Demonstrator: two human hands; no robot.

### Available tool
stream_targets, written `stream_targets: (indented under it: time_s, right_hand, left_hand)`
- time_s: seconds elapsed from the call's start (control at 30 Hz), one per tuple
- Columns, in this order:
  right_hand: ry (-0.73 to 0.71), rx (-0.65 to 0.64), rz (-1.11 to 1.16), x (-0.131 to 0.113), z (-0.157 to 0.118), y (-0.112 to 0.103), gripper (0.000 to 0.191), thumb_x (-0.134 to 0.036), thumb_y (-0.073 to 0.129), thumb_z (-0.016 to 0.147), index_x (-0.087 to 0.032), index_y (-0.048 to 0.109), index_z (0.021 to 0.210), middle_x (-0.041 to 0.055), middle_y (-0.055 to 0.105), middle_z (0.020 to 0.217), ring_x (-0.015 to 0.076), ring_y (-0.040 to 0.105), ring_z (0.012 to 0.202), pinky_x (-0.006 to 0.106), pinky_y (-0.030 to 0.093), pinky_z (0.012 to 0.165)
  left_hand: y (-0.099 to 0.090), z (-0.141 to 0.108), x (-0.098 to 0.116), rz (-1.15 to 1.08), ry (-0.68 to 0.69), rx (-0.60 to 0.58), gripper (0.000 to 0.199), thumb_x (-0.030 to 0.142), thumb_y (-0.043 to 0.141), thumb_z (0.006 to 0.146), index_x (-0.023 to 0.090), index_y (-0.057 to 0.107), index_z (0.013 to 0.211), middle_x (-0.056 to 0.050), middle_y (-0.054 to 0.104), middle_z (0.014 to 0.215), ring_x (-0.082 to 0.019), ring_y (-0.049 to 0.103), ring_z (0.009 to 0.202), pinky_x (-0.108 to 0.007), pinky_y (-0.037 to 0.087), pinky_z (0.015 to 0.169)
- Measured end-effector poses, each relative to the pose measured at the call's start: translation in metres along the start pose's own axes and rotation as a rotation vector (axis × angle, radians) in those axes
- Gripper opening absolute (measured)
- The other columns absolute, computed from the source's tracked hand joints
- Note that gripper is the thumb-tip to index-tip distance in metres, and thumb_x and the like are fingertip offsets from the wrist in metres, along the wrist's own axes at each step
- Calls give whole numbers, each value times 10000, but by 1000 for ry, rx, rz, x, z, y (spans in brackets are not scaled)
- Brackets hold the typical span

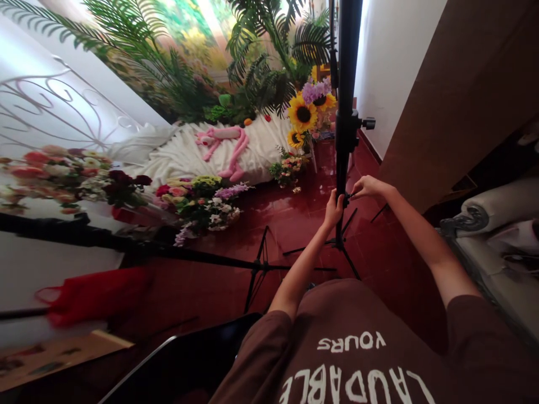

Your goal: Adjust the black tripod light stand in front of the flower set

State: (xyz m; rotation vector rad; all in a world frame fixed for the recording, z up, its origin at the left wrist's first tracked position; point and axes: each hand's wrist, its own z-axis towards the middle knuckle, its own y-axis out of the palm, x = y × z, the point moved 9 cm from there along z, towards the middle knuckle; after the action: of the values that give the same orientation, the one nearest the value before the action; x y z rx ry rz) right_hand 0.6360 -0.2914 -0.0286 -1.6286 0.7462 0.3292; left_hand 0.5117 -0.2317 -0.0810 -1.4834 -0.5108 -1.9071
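A tall black tripod stand (pixel 344 84) rises upright in front of me, its legs spread on the red floor. Low on its pole, my left hand (pixel 334 209) is wrapped round the shaft from the left. On the other side, my right hand (pixel 370 188) pinches a small black knob (pixel 347 198) at the collar, partly hidden by the fingers. Farther up the pole sits another collar with a black knob (pixel 369 123), which neither hand touches.
A second black stand (pixel 263 264) crosses at the left. Beyond are a white-draped bed (pixel 261 143) with a pink plush toy (pixel 227 134), sunflowers (pixel 303 114), flower bunches (pixel 206 205) and palm fronds. A red bag (pixel 96 294) lies left; wrapped rolls (pixel 501 207) lie right.
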Motion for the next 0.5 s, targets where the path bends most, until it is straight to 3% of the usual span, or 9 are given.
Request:
stream_targets:
  time_s: [0.13,0.27,0.4,0.5]
  right_hand:
    - [98,-216,66,1,8,1,343,-501,791,625,-197,788,784,50,748,745,191,685,737,287,512,705]
    - [165,-273,155,7,9,4,335,-473,824,582,-188,779,751,61,752,777,204,694,774,309,535,742]
    - [173,-87,439,19,1,11,301,-405,856,559,-150,742,673,70,720,671,180,672,663,301,536,657]
    - [126,141,661,26,-13,21,396,-506,827,578,-143,715,688,72,724,702,163,659,647,290,532,638]
  left_hand:
    - [0,1,-1,5,-12,-5,422,553,445,914,209,524,1144,-33,622,853,-124,577,697,-249,469,665]
    - [-1,1,-1,11,-21,-8,397,517,450,926,206,518,1163,-30,628,868,-119,577,720,-245,477,700]
    - [1,-2,1,-26,-49,-3,411,523,456,922,215,521,1187,-32,639,890,-117,597,734,-242,487,712]
    - [2,-7,6,-58,-66,39,432,514,454,927,218,512,1237,-49,660,933,-135,628,796,-263,499,753]
